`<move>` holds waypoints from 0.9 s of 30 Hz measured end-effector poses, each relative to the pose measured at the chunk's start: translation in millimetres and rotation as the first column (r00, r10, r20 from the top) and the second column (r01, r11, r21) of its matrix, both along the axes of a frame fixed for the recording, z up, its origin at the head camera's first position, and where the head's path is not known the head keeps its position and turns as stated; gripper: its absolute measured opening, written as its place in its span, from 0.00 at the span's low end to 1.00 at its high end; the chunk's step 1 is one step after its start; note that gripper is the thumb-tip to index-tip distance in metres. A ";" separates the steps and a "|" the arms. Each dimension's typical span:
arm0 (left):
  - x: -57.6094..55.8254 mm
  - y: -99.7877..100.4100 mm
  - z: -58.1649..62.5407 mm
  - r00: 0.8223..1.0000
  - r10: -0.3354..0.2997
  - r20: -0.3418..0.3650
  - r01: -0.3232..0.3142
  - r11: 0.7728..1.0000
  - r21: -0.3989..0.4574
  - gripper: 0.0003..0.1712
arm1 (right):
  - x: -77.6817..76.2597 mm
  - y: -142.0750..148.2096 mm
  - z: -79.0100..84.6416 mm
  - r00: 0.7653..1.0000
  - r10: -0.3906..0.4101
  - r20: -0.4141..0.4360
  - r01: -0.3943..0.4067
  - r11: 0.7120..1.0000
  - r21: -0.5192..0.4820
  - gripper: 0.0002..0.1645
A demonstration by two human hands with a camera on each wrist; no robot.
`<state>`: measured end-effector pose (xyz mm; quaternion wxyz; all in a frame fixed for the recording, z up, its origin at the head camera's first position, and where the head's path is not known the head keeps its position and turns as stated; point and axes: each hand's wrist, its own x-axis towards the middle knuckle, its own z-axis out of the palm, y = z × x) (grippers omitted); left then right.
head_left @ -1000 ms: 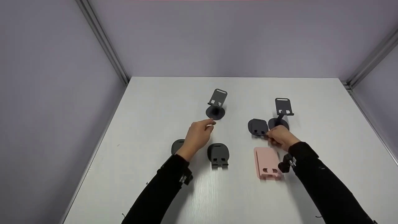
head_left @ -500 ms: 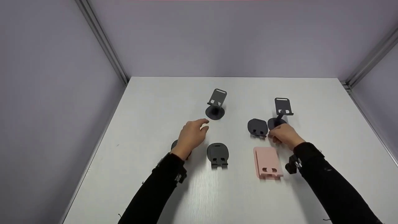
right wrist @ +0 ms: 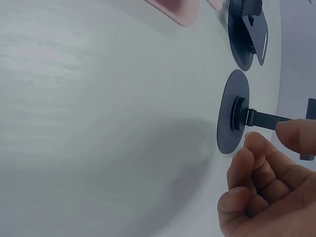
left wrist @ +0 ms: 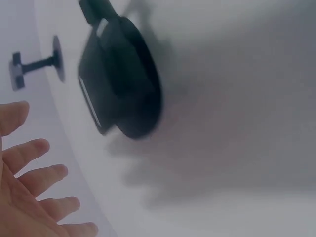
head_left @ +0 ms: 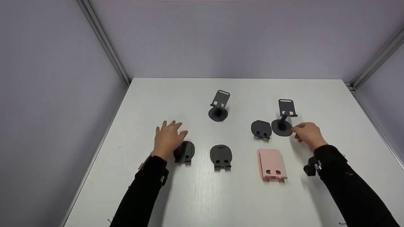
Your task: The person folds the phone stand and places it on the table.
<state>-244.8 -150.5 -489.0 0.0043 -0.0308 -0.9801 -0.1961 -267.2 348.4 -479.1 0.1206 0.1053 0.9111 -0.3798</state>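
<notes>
White table [head_left: 236, 195], one: carried all other items.

Left hand [head_left: 167, 138], one: fingers spread, gripping nothing, just beside the leftmost folded stand and, by the left wrist view, clear of it.

Right hand [head_left: 307, 134], one: fingers loosely bent, thumb apart from them, nothing held. Its fingertips were at the near right rim of the right unfolded stand; contact could not be told.

Right unfolded stand [head_left: 287, 107], dark: upright towards the far right of the table. Its wide round base probably sat flat to steady the raised, tilted plate.

Far unfolded stand [head_left: 221, 98], dark: behind the others, near the middle, presumably balanced likewise.

Pink stand [head_left: 272, 162], one: folded, nearer the person, its low form likely keeping it stable.

Folded stands, dark, three: leftmost folded stand [head_left: 188, 149], partly behind the left hand; middle folded stand [head_left: 221, 154]; right folded stand [head_left: 261, 126], just beside the right unfolded stand's base. Plates lay over bases, seemingly for compactness.
</notes>
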 end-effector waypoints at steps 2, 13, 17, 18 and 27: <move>0.2 -9.7 -4.4 0.999 0.027 0.027 -0.026 1.000 -0.011 0.29 | 0.1 2.7 0.1 0.999 -0.022 -0.040 0.022 1.000 0.003 0.29; 5.9 -40.4 -25.0 0.990 0.102 0.098 -0.095 0.993 -0.070 0.25 | -5.5 6.5 5.3 0.978 -0.119 -0.173 0.107 0.991 -0.075 0.36; 8.9 -45.1 -27.3 0.987 0.090 0.130 -0.082 0.994 -0.065 0.24 | -7.3 5.9 7.7 0.975 -0.106 -0.193 0.082 0.988 -0.130 0.40; 9.4 -45.6 -27.1 0.987 0.088 0.136 -0.080 0.995 -0.065 0.24 | -7.5 5.3 8.4 0.976 -0.099 -0.196 0.071 0.987 -0.142 0.41; 13.0 -46.5 -28.8 0.992 0.067 0.105 -0.059 0.995 -0.080 0.29 | -5.3 -2.5 14.7 0.973 -0.040 -0.229 0.005 0.988 -0.153 0.40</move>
